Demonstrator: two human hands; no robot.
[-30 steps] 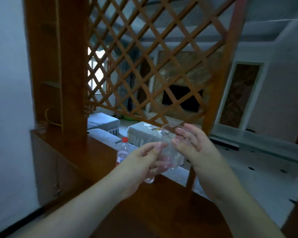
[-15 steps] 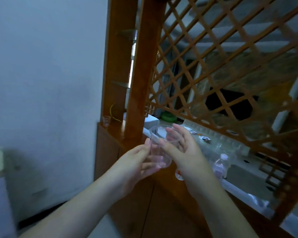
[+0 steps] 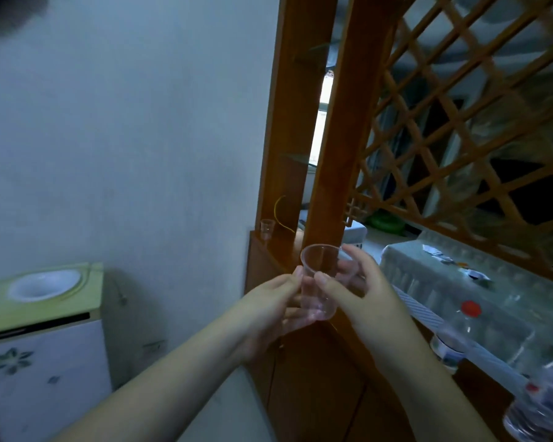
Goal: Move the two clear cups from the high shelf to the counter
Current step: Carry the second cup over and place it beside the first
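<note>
A clear plastic cup (image 3: 319,282) is held upright in front of me, above the wooden counter (image 3: 268,250). My left hand (image 3: 268,309) grips its lower left side with thumb and fingers. My right hand (image 3: 361,291) wraps its right side and rim. A second, smaller-looking clear cup (image 3: 267,228) stands on the counter's far left corner, beside the wall. Narrow shelves (image 3: 296,157) sit higher up between the wooden posts; I see no cups on them.
A wooden post (image 3: 339,138) and lattice screen (image 3: 466,122) rise from the counter. Plastic bottles with red caps (image 3: 457,336) stand on the counter at right. A green-topped water dispenser (image 3: 42,314) stands at lower left against the white wall.
My view has swung left, bringing the wall, dispenser and corner cup into sight. Both hands keep hold of the cup, now held more upright and closer to the post.
</note>
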